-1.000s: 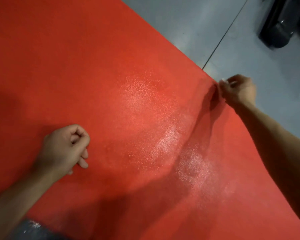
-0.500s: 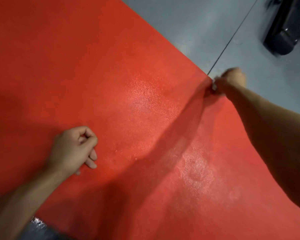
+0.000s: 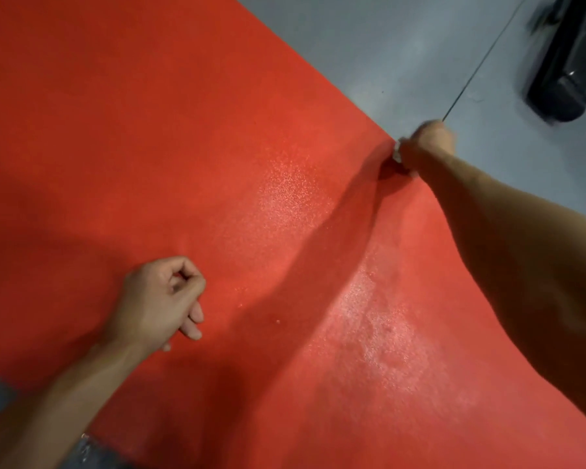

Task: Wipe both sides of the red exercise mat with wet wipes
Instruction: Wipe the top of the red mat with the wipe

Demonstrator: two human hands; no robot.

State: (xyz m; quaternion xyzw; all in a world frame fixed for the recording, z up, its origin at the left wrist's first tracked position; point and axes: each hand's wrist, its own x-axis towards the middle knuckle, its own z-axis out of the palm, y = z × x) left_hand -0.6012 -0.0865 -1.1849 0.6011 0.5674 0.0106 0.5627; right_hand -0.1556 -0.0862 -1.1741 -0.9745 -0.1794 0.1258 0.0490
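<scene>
At the mat's right-hand edge: right hand (image 3: 427, 143), blurred, fingers curled closed on the border of the red exercise mat (image 3: 183, 147), with a small whitish scrap, apparently a wet wipe (image 3: 398, 153), bunched at the fingers; the exact grip cannot be made out. The edge looks slightly raised here, with a dark fold of shadow running from it toward the mat's middle. Forearm extends back to the right frame edge.

Left hand (image 3: 159, 301): loose fist, fingers curled into the palm, nothing seen in it, over the mat's near-left area; whether the knuckles touch the surface cannot be told.

Mat: red, grainy, covers most of the view, with pale shiny patches near the centre and lower right.

Beyond the mat: grey floor (image 3: 369, 52) with a thin dark seam; black blurred object (image 3: 569, 72) at the upper right corner.
</scene>
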